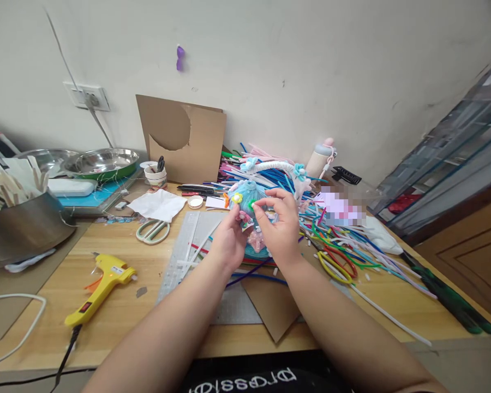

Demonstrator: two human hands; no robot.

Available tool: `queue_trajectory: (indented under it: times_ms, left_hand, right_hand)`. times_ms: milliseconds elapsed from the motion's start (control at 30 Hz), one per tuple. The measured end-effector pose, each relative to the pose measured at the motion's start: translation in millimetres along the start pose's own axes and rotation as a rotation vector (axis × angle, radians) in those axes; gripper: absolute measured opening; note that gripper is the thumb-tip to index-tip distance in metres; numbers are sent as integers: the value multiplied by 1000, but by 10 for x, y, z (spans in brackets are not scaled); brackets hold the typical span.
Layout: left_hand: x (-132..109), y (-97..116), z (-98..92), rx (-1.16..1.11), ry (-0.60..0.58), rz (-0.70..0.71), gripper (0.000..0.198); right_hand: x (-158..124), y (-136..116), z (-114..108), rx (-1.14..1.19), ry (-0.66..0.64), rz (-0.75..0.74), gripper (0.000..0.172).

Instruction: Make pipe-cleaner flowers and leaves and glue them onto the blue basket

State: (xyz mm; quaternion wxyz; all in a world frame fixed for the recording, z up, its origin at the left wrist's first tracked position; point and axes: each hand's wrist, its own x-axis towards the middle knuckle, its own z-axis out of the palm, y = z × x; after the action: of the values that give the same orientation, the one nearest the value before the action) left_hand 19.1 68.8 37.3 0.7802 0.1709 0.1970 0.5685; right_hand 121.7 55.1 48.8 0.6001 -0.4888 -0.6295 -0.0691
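My left hand point(229, 240) and my right hand point(279, 226) are both closed around a small blue craft piece point(249, 194) held just above the desk. It looks like a fuzzy blue dome with small yellow, orange and green bits on it and pink parts underneath. My right thumb and fingers pinch at a green bit on its upper side. My left hand grips it from the left and below. A round blue base point(257, 252) lies on the desk right under my hands.
A yellow glue gun point(100, 286) lies at the front left, with its cord running off the wooden desk point(118, 322). Scissors point(153, 231) and a white cloth point(157, 204) are left of centre. A heap of coloured pipe cleaners point(339, 254) spreads right. Metal bowls point(100, 162) and cardboard point(188, 136) stand behind.
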Motion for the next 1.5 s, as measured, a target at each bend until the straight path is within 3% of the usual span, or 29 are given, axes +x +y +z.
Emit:
queue_trajectory:
  times_ms: [300, 467, 667, 867, 1033, 1167, 1267, 1367, 1500]
  left_hand:
    - [-19, 8, 17, 17, -11, -3, 22]
    - [-20, 32, 41, 17, 16, -5, 23]
    - [10, 34, 4, 56, 35, -28, 21]
    - [49, 71, -49, 102, 17, -52, 29]
    - [104, 97, -102, 183, 55, -37, 41]
    - [210, 117, -216, 321, 293, 5, 56]
    - [323, 163, -332, 374, 454, 67, 50]
    - [426, 230, -407, 416, 457, 97, 42]
    - [536, 287, -394, 464, 357, 14, 41]
  right_hand:
    - [29, -14, 15, -32, 4, 11, 3]
    - [8, -27, -97, 78, 3, -52, 7]
    - [-104, 99, -366, 257, 203, -10, 8]
    - [-265, 378, -637, 340, 332, 228, 8]
    - [-408, 611, -815, 466, 327, 537, 15]
    - [-514, 697, -918, 715, 251, 900, 10]
    - [-563, 691, -976, 845, 186, 1175, 12]
    - [-562, 654, -1002, 935, 77, 1362, 21]
    - [-494, 607, -981, 1017, -50, 1468, 35]
